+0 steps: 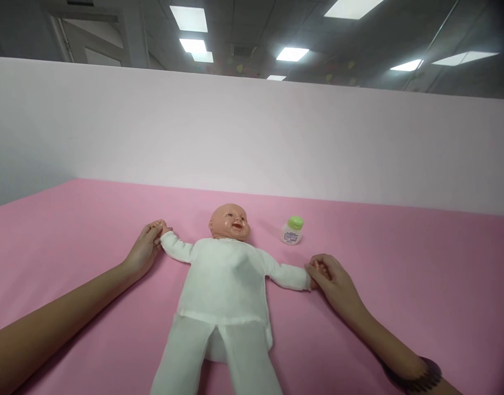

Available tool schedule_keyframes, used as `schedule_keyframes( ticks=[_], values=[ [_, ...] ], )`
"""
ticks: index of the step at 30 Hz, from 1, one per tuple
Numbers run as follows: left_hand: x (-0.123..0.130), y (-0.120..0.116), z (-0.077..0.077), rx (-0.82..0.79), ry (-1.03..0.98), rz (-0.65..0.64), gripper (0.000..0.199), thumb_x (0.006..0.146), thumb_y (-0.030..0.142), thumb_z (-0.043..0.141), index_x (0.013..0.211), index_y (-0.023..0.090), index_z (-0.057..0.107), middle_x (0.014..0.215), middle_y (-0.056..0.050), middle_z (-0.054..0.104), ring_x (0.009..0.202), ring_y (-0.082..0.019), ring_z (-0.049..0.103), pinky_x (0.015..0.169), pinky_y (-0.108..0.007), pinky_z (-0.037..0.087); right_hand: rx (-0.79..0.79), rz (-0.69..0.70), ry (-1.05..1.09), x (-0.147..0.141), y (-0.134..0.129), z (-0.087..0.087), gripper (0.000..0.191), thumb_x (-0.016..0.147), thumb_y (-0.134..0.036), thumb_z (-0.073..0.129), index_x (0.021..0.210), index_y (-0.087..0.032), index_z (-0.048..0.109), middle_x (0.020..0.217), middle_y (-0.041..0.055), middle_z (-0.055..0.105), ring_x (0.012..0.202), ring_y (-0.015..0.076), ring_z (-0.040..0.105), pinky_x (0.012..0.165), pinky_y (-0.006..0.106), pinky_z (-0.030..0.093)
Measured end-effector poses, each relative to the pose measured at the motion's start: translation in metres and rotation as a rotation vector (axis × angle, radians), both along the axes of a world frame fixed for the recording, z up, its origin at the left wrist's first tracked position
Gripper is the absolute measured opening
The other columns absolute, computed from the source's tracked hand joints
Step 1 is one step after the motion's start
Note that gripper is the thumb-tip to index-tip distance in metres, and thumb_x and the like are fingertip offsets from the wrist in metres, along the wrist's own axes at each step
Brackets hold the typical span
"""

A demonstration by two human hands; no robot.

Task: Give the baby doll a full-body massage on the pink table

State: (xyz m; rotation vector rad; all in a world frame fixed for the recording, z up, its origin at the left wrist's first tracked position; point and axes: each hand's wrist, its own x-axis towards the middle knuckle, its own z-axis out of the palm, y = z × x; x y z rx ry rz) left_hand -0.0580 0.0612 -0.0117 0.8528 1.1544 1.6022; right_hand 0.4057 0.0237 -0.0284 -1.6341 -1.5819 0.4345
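Observation:
A baby doll in a white cloth outfit lies on its back on the pink surface, arms spread wide and head away from me. My left hand is closed around the doll's hand at the left. At the right, my right hand grips the doll's other hand between thumb and fingers. Both doll sleeves are stretched out sideways. The doll's feet are cut off by the bottom of the view.
A small clear bottle with a green cap stands to the right of the doll's head. Behind the pink surface rises a white partition. Beyond it are ceiling lights and a door frame.

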Motion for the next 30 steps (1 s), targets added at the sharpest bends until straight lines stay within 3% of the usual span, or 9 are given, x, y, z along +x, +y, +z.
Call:
schedule_keyframes(
  ticks=[4,8,13,16,19,22,25,30],
  values=[
    [0.005,-0.004,0.007,-0.043,0.000,-0.043,0.029,0.077,0.028,0.076,0.101,0.020,0.061,0.099,-0.005,0.075,0.089,-0.019,0.071,0.075,-0.029,0.059,-0.039,-0.063,0.277,-0.005,-0.002,0.005,0.037,0.072,-0.058,0.072,0.081,-0.025,0.058,0.084,0.0019,0.064,0.079,0.0220,0.061,0.072,0.033,0.050],
    [0.009,-0.005,0.011,-0.070,-0.003,-0.049,0.019,0.080,0.029,0.071,0.094,0.019,0.063,0.101,-0.006,0.075,0.093,-0.020,0.070,0.080,-0.030,0.059,-0.118,-0.095,0.721,-0.006,-0.001,0.008,0.044,0.060,-0.047,0.088,0.082,-0.024,0.057,0.081,-0.0014,0.057,0.072,0.0163,0.056,0.058,0.025,0.048],
    [0.009,-0.004,0.011,-0.105,-0.002,-0.019,0.012,0.087,0.029,0.062,0.091,0.018,0.065,0.100,-0.007,0.075,0.096,-0.020,0.069,0.082,-0.029,0.059,-0.148,0.020,0.934,-0.009,-0.001,0.013,0.039,0.063,-0.045,0.086,0.086,-0.023,0.064,0.089,0.0010,0.062,0.085,0.0191,0.064,0.076,0.029,0.062],
    [0.006,-0.003,0.008,-0.083,0.000,-0.021,0.014,0.088,0.033,0.064,0.091,0.019,0.065,0.099,-0.006,0.074,0.098,-0.020,0.068,0.084,-0.029,0.058,-0.123,0.076,1.045,-0.010,-0.001,0.014,0.035,0.067,-0.042,0.088,0.091,-0.023,0.071,0.090,0.0006,0.066,0.090,0.0175,0.067,0.082,0.025,0.063],
    [0.004,0.000,0.004,-0.040,-0.004,-0.026,0.021,0.084,0.037,0.070,0.094,0.019,0.065,0.097,-0.004,0.072,0.095,-0.019,0.066,0.082,-0.028,0.056,-0.078,0.045,1.083,-0.011,0.000,0.011,0.046,0.071,-0.044,0.090,0.109,-0.026,0.075,0.112,0.0017,0.073,0.111,0.0181,0.069,0.093,0.022,0.062],
    [0.001,0.003,-0.001,-0.013,-0.006,-0.024,0.025,0.079,0.036,0.076,0.094,0.020,0.065,0.090,0.001,0.067,0.087,-0.016,0.063,0.075,-0.024,0.053,-0.080,0.047,1.023,-0.015,-0.001,0.007,0.057,0.073,-0.054,0.088,0.119,-0.025,0.074,0.135,0.0065,0.071,0.132,0.0249,0.063,0.104,0.031,0.061],
    [-0.002,0.005,-0.005,-0.025,-0.008,-0.047,0.031,0.078,0.040,0.080,0.096,0.020,0.066,0.089,0.001,0.067,0.085,-0.016,0.063,0.075,-0.026,0.053,-0.163,0.099,0.956,-0.020,-0.002,0.007,0.063,0.075,-0.063,0.086,0.122,-0.022,0.074,0.135,0.0110,0.072,0.132,0.0306,0.065,0.105,0.040,0.061],
    [-0.002,0.009,-0.010,-0.050,-0.017,-0.075,0.031,0.080,0.041,0.078,0.097,0.019,0.067,0.093,-0.001,0.070,0.088,-0.017,0.066,0.078,-0.027,0.055,-0.279,0.084,0.918,-0.029,0.000,0.012,0.063,0.078,-0.062,0.083,0.124,-0.020,0.075,0.126,0.0112,0.076,0.124,0.0306,0.070,0.101,0.038,0.063]
  ],
)
